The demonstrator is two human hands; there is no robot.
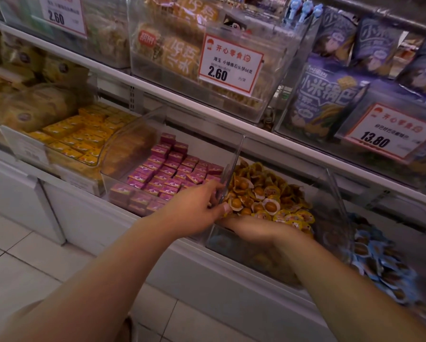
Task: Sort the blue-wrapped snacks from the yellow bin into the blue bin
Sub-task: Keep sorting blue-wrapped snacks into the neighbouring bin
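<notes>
The yellow bin (pixel 234 154) is a clear box on the lower shelf, heaped with yellow-wrapped round snacks (pixel 268 201). My left hand (pixel 197 208) holds the top of its left wall, fingers curled over the edge and thumb on the near side. My right hand (pixel 249 228) reaches into the bin's front left corner, and its fingers are buried among the snacks, so what they hold is hidden. Only yellow wrappers show on top of the heap. The blue bin (pixel 335 193) stands directly to the right, filled with blue-wrapped snacks (pixel 377 255).
Left of the yellow bin stands a clear bin of pink boxes (pixel 167 174), then a bin of yellow boxes (pixel 83 134). The shelf above carries bins of bagged snacks with price cards (pixel 229 62). The white shelf base (pixel 207 280) and tiled floor (pixel 22 255) lie below.
</notes>
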